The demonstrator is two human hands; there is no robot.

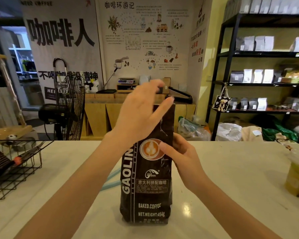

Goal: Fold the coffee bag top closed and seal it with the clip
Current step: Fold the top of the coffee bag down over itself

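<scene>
Brown coffee bag (150, 183) upright | right hand (179, 156) gripping side | left hand (138, 116) spread at top

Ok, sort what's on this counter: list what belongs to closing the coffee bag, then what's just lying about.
For the job:
- coffee bag, upright on the counter
- left hand at the bag's top
- right hand gripping the bag's side
- no clip clearly in view

Lying about:
- wire basket, far left
- scissors in the basket
- drink cup, far right
</scene>
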